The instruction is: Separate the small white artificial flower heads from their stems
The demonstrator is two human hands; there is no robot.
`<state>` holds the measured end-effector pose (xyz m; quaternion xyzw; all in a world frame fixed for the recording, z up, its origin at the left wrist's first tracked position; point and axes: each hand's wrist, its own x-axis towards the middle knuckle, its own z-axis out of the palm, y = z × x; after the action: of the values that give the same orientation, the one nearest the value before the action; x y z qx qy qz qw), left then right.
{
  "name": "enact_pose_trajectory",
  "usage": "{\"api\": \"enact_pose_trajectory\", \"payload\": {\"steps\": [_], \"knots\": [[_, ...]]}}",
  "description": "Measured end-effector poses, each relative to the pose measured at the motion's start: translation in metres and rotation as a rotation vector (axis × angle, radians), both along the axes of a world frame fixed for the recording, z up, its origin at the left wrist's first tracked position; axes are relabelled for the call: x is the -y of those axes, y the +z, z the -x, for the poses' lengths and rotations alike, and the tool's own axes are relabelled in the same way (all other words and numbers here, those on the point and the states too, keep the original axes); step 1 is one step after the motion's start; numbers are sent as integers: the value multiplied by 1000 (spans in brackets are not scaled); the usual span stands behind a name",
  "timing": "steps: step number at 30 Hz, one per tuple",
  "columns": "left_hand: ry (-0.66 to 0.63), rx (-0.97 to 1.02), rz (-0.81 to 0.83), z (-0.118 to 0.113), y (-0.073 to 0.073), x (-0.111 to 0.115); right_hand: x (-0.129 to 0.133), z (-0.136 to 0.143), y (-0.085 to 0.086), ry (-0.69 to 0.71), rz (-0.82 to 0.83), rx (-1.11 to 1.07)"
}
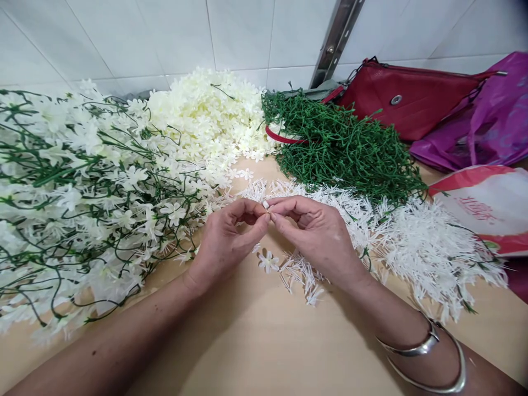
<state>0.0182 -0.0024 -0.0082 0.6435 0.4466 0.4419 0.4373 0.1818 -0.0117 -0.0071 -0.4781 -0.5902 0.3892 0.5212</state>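
My left hand (225, 236) and my right hand (319, 236) meet fingertip to fingertip above the table, both closed in a pinch. Between the fingertips a small white piece (266, 204) shows, possibly a plastic flower part; the fingers hide most of it. Just below them a single white flower head (268, 262) lies on the table, beside a few loose white stamen-like sprigs (303, 273). More of these white spiky pieces (429, 247) are heaped to the right of my right hand.
White artificial flowers on green stems (94, 203) spread over the left side. Behind are a cream flower-head pile (210, 113) and a green stem pile (342, 146). A red handbag (391, 99), purple plastic bag (482, 121) and red-white bag (487, 203) stand right, near the tiled wall (239, 33).
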Motion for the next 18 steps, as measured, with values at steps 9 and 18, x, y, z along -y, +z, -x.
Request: {"api": "enact_pose_trajectory", "payload": {"steps": [9,18], "knots": [[-30,201,166,0,9,-8,1,-5,4,-9,-306,239],[-72,173,213,5,8,-13,0,-7,2,-6,-452,402]]}}
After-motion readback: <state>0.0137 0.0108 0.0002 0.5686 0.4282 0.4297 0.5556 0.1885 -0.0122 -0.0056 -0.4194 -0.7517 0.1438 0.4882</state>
